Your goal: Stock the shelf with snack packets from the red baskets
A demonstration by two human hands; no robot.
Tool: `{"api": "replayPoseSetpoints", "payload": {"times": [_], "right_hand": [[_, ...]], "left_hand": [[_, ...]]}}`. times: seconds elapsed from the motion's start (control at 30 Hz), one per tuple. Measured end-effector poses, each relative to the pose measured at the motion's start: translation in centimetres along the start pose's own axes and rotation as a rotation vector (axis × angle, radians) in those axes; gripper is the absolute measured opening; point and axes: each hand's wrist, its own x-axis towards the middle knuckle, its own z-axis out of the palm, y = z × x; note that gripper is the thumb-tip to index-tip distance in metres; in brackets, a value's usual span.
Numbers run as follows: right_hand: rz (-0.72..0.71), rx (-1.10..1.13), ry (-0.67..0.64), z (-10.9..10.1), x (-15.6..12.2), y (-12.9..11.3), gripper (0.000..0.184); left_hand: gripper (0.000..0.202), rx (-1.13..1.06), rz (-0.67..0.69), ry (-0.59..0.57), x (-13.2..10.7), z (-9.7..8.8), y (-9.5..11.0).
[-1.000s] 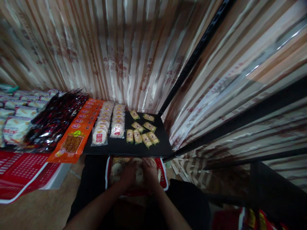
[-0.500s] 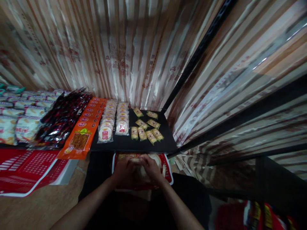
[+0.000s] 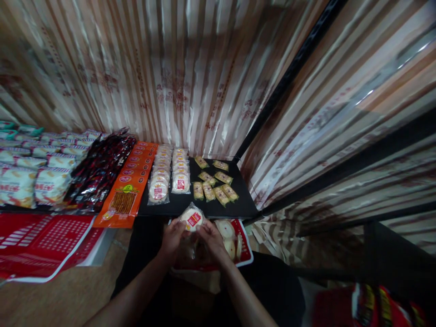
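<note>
Between both hands I hold a round white rice cracker [image 3: 191, 219] in a clear wrapper with a red label. My left hand [image 3: 173, 236] pinches its left edge, and my right hand [image 3: 210, 235] grips the right edge. Below them sits a red basket [image 3: 247, 254] with a white rim, with more wrapped crackers [image 3: 226, 229] inside, partly hidden by my hands. Just ahead, two rows of the same wrapped crackers [image 3: 158, 190] stand on the black shelf [image 3: 177, 209].
Right of the rows lie several small yellow packets [image 3: 208, 190]. To the left are an orange snack strip [image 3: 124, 200], a pile of dark red packets [image 3: 98, 168] and white snack bags [image 3: 51, 184]. A red basket [image 3: 41, 245] stands lower left. A black post [image 3: 272, 100] rises behind.
My hands have come up out of the basket with a wrapped rice cracker held between them. The view has shifted slightly, so the shelf appears a little further right.
</note>
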Motion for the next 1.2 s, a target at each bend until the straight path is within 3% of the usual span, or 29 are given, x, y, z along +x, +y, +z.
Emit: {"api": "replayPoseSetpoints", "payload": {"times": [0.1,0.2,0.23,0.3,0.37,0.43,0.5,0.57,0.7,0.77,1.0,1.2], "right_hand": [[-0.101,-0.192,0.184,0.4,0.2,0.1,0.047],[-0.331,-0.620,0.381,0.2,0.3,-1.5,0.058],[-0.414,-0.778,0.364,0.1,0.2,-2.3,0.057],[-0.531,-1.015,0.185,0.0,0.2,-4.1,0.046],[-0.539,-1.131,-0.017,0.2,0.2,-5.5,0.038],[-0.482,-1.163,-0.125,0.6,0.4,-6.1,0.032],[-0.426,-1.121,-0.109,1.2,1.0,-5.8,0.027],[-0.376,-0.977,-0.012,1.8,2.0,-5.0,0.022],[-0.235,-0.480,0.145,2.6,5.1,-3.1,0.024],[-0.200,-0.362,0.186,2.9,6.6,-2.6,0.026],[-0.215,-0.706,0.370,4.5,8.9,-3.8,0.035],[-0.223,-0.940,0.318,5.1,9.5,-4.6,0.036]], "left_hand": [[0.035,0.152,0.045,-0.010,0.4,-0.8,0.4],[0.024,0.484,0.185,-0.093,0.7,-1.8,1.7],[0.020,0.610,0.243,-0.129,0.8,-2.0,2.3],[0.017,0.829,0.337,-0.216,0.8,-2.4,3.7],[0.018,0.980,0.395,-0.321,0.8,-2.6,5.3],[0.020,1.093,0.443,-0.414,1.0,-2.5,6.7],[0.022,1.167,0.502,-0.434,1.4,-2.3,7.7],[0.028,1.174,0.593,-0.339,1.9,-2.2,8.3],[0.038,1.143,0.751,-0.017,2.7,-2.3,8.1],[0.036,1.185,0.788,0.044,2.9,-2.5,7.3],[0.044,1.344,0.801,-0.100,4.6,-3.1,4.2],[0.049,1.417,0.761,-0.122,6.1,-2.6,3.8]]}}
